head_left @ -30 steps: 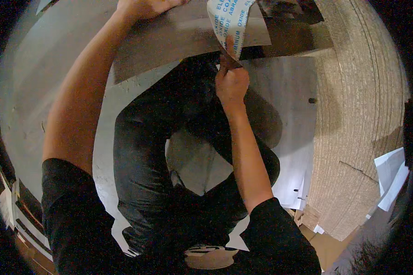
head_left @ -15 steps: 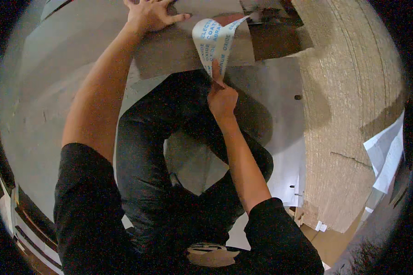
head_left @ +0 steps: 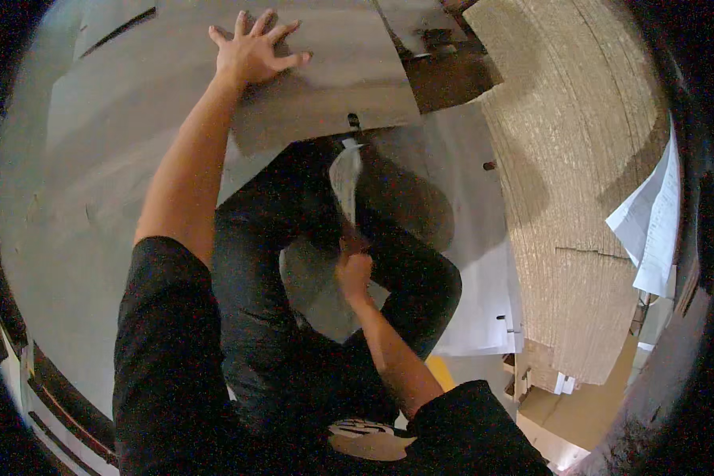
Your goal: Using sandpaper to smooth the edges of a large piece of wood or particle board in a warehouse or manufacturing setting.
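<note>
My left hand (head_left: 251, 60) lies flat with its fingers spread on a smooth grey-brown panel (head_left: 349, 75), near its far side. A small dark slot (head_left: 353, 121) shows by the panel's near edge. Between my bent knees, my right hand (head_left: 355, 275) is closed on the near end of a strip of sandpaper (head_left: 344, 181). The sandpaper is pale, narrow and curled, and blurred by motion. Its far end reaches toward the panel's near edge; whether it touches cannot be made out.
A large wood-grained board (head_left: 579, 174) with a crack lies along the right side. White sheets of paper (head_left: 650, 226) hang over its right edge. Another grey panel (head_left: 476, 230) lies beside my right knee. A dark brown patch (head_left: 456, 79) shows beyond it.
My right hand has pulled the sandpaper back toward my body, off the panel's top, uncovering the slot. My left hand stays flat on the panel. The view has shifted slightly.
</note>
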Available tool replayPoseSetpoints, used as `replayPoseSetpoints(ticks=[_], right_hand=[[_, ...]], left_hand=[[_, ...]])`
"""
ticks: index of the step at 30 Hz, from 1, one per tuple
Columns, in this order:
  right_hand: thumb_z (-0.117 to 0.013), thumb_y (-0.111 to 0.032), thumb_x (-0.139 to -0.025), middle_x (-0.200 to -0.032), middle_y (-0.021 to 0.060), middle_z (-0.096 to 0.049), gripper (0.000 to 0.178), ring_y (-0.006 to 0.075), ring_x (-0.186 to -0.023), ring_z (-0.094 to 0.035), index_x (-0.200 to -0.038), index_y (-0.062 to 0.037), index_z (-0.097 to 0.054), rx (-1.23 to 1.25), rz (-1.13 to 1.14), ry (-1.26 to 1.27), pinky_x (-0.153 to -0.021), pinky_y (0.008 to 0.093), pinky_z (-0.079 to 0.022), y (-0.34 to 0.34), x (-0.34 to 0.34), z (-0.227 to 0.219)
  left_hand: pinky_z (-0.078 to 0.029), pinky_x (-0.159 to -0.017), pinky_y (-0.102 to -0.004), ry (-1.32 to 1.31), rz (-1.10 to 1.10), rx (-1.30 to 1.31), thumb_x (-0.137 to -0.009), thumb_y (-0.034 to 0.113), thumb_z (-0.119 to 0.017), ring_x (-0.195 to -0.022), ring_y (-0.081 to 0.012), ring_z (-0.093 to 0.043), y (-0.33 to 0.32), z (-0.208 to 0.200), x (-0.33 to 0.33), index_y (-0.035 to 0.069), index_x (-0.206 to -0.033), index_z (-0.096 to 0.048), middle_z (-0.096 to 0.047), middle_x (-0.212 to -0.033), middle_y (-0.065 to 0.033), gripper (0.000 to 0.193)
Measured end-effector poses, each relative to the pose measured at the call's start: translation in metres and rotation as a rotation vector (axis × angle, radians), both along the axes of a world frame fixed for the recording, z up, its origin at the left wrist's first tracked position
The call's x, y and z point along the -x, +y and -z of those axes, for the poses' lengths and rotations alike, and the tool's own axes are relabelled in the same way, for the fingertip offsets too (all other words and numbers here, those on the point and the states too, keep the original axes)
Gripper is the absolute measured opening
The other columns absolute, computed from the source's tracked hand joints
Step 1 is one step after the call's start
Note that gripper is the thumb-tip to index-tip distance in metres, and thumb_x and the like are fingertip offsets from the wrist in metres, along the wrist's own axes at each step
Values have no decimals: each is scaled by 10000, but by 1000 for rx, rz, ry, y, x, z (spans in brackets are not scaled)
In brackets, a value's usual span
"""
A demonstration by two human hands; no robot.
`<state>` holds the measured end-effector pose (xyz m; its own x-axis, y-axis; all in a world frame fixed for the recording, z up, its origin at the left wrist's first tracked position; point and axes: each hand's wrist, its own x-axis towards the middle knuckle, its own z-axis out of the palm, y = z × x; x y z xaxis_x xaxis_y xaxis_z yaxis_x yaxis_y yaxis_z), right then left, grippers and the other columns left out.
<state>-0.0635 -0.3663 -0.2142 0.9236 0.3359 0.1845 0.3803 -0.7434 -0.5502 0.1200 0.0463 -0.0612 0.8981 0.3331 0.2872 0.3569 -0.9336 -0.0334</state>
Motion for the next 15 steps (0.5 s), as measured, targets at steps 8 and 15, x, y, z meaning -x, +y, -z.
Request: replayPoseSetpoints(ticks=[8, 15], right_hand=[[-571, -91, -1003, -917, 151, -755, 204, 294, -753, -697, -1066, 62, -690, -276, 239, -213, -635, 378, -476, 32, -36, -98], [-684, -51, -789, -1270, 235, -677, 846, 460, -1001, -700, -1570, -228, -411, 153, -175, 88, -897, 526, -574, 105, -176, -111]], left_hand=[[-134, -1052, -880, 14, -26, -21, -835, 892, -422, -1543, -423, -211, -2, 6, 9, 491, -1556, -325, -272, -1688, -20, 831], [-82, -1144, -800, 110, 29, 284, -843, 871, -435, -1550, -443, -143, -15, -33, 15, 358, -1582, -365, -258, -1685, -98, 903]])
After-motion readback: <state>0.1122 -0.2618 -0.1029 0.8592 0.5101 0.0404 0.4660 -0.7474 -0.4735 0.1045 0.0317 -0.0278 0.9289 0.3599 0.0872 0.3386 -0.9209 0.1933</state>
